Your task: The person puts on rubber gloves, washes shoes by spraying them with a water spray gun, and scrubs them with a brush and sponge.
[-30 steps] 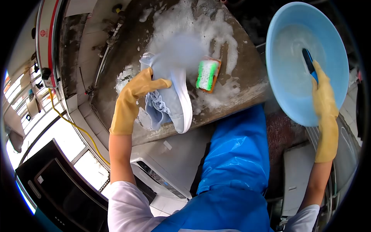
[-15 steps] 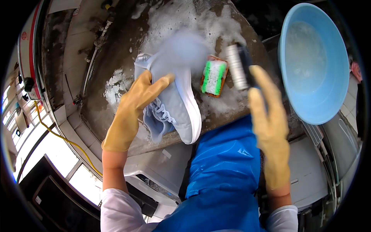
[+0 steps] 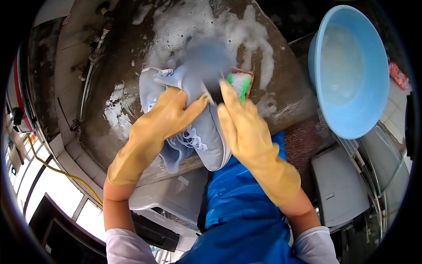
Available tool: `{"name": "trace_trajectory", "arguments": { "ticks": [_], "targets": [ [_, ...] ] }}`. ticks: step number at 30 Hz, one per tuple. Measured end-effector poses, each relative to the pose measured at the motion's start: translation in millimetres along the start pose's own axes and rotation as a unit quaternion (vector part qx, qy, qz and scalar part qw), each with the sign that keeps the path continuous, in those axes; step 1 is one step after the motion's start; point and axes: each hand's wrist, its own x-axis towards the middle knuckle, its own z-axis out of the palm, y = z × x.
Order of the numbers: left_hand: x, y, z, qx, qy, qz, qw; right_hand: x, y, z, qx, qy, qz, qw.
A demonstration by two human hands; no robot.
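Note:
My left hand (image 3: 156, 119), in a tan rubber glove, grips a pale grey sneaker (image 3: 209, 138) with white laces and a white sole. Beneath and to the left of it lies a second grey sneaker (image 3: 148, 83), partly covered. My gloved right hand (image 3: 252, 134) is closed on a scrub brush (image 3: 214, 92) with a dark back. The brush is at the sneaker's sole edge; its bristles are mostly hidden by fingers and a hazy smudge in mid-view. Just beyond the right fingers lies another brush (image 3: 240, 83) with green and white bristles.
White suds (image 3: 176, 31) cover part of the wet stone slab (image 3: 281, 66). A light-blue basin (image 3: 376, 88) with cloudy water stands at the right. A blue apron (image 3: 241, 193) covers my lap. Along the left run a pipe (image 3: 88, 79) and a yellow hose (image 3: 66, 173).
My right hand has moved left with the scrub brush, from beside the green-and-white brush to the sneaker's sole edge. My left hand still grips the sneaker. The view has shifted slightly.

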Motion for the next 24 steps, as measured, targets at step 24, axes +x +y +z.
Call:
{"name": "trace_trajectory", "arguments": {
  "ticks": [24],
  "targets": [
    [43.0, 12.4, -13.8, 0.016, -0.225, -0.205, 0.952, -44.5, 6.8, -4.5, 0.116, -0.047, 0.066, 0.990]
  ]
}}
